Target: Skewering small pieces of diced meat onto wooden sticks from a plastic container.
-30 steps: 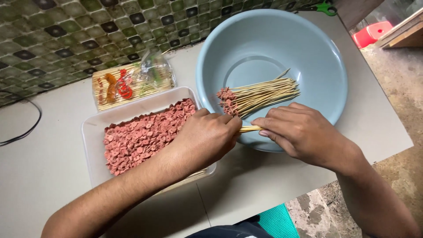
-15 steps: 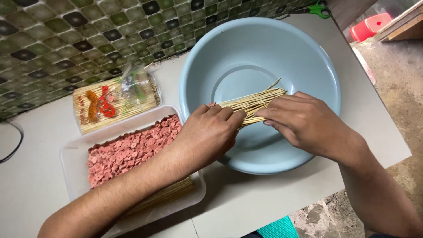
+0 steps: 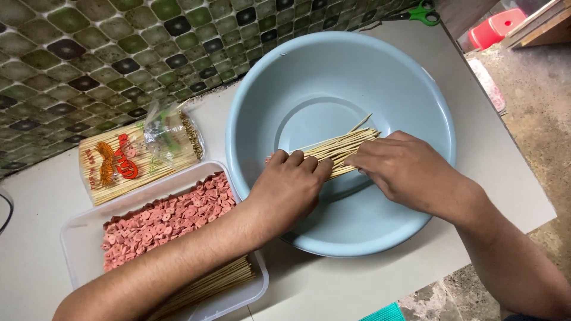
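In the head view, both hands are inside the light blue basin (image 3: 339, 142), which stands on the pale counter (image 3: 511, 178) near its right edge. The left hand (image 3: 288, 190) lies with fingers together and curled, pressing on the near end of a bundle of thin bamboo skewers (image 3: 342, 147) on the basin floor. The right hand (image 3: 404, 169) covers the other part of the bundle, its fingers also together and bent down on the sticks; whether a thumb pinches below cannot be seen.

To do this step well, it seems best that both hands press evenly and keep the sticks parallel, so that the ends come level and no stick rolls away on the smooth, curved bottom. One skewer already points out at an angle at the far end and probably needs to be pushed back in line.

Toward the left front corner of the counter is a clear plastic tray (image 3: 71, 249) with small pink-red sausage slices (image 3: 169, 217) and more skewers at its near side. Behind it, against the wall, lies an opened packet of skewers (image 3: 137, 157). The wall has green and dark mosaic tiles (image 3: 89, 53). Green-handled scissors (image 3: 423, 12) lie at the far right corner. Beyond the right edge a rough floor and a red plastic object (image 3: 496, 27) show.
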